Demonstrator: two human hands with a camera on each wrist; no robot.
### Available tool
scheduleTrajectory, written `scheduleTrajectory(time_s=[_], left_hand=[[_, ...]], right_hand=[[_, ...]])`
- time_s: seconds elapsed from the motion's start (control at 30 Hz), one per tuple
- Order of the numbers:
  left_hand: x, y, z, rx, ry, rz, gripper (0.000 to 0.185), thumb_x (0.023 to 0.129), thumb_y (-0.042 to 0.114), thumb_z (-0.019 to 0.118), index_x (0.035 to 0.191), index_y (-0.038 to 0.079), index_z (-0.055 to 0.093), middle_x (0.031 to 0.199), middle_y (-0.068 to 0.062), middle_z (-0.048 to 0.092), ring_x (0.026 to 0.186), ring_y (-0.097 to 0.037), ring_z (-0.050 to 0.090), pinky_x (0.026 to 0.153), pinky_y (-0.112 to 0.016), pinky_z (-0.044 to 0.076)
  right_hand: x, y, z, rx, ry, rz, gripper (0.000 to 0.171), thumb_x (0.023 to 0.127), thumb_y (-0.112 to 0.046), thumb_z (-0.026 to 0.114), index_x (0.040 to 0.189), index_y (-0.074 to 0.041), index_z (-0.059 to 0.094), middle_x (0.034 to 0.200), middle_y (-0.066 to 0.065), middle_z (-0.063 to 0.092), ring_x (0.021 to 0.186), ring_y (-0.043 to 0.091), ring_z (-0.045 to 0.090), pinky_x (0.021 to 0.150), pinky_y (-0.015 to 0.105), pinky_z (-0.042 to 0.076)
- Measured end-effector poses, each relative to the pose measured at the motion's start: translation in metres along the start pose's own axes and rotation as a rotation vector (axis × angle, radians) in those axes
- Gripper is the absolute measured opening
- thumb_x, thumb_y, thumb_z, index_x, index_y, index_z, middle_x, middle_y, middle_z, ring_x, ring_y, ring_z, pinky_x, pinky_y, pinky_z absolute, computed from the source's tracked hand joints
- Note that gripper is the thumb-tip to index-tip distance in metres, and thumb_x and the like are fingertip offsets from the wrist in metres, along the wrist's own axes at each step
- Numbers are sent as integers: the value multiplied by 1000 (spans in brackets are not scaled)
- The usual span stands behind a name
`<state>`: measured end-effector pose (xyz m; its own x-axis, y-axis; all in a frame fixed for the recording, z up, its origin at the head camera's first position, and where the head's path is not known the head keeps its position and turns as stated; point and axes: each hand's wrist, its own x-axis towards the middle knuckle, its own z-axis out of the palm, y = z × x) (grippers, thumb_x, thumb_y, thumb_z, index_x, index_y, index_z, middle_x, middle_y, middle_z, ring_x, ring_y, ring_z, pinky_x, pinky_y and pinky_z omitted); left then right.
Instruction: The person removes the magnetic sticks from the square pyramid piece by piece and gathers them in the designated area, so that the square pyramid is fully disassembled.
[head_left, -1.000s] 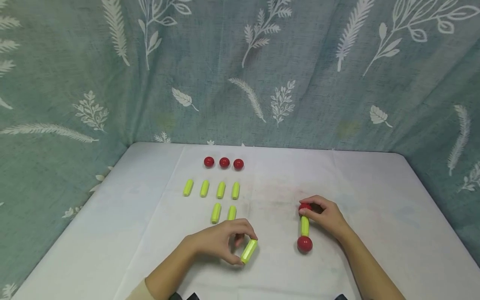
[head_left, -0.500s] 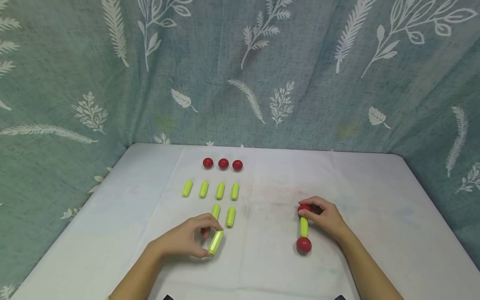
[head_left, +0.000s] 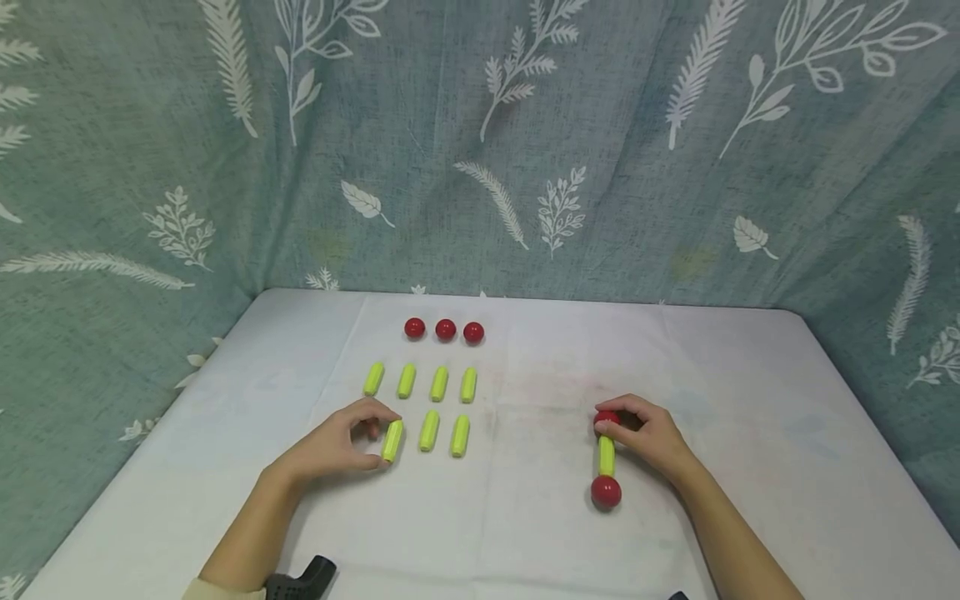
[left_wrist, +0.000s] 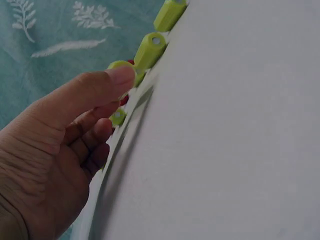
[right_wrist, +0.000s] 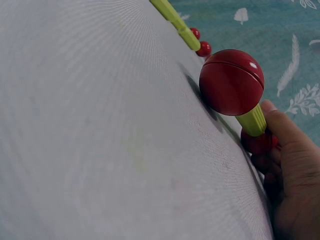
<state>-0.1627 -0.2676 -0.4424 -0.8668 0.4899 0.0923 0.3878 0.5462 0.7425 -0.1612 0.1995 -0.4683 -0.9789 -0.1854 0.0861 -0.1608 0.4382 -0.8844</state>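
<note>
My left hand (head_left: pixel 337 442) pinches a yellow-green rod (head_left: pixel 392 442) by its two ends, between thumb and fingers, left of two like rods (head_left: pixel 428 431) in the nearer row. Whether the held rod touches the table, I cannot tell. In the left wrist view the thumb covers much of it. On the right, my right hand (head_left: pixel 648 433) grips a red ball (head_left: pixel 607 419) at the far end of a joined piece: ball, yellow-green rod (head_left: pixel 606 457), and a second red ball (head_left: pixel 606 492) nearer me. The right wrist view shows this near ball large, with a groove round it.
Behind the nearer row lies a farther row of several yellow-green rods (head_left: pixel 438 384). Three red balls (head_left: pixel 446 330) stand in line beyond them. A white cloth covers the table (head_left: pixel 540 533), and a green leaf-patterned curtain (head_left: pixel 420 167) hangs at the back and sides.
My left hand has carried its rod leftward and away from me, from mid-table to beside the nearer row, uncovering that row's rods. The right hand keeps its hold on the ball.
</note>
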Motion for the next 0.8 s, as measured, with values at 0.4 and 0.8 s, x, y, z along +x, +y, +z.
scheduleTrajectory(time_s=[0.4, 0.8], left_hand=[[14, -6, -4, 89, -59, -119, 54, 74, 18, 80, 123, 11, 58, 90, 1, 50, 85, -12, 46, 75, -23, 40], [12, -8, -5, 56, -33, -127, 59, 72, 16, 82, 125, 9, 57, 96, 0, 53, 89, -13, 48, 80, -23, 42]], right_hand=[[0, -1, 1, -8, 4, 2, 32, 81, -31, 75, 108, -17, 69, 104, -1, 66, 98, 18, 56, 83, 20, 48], [0, -2, 1, -22, 9, 7, 33, 81, -33, 75, 109, -17, 69, 105, -2, 66, 100, 17, 55, 86, 21, 47]])
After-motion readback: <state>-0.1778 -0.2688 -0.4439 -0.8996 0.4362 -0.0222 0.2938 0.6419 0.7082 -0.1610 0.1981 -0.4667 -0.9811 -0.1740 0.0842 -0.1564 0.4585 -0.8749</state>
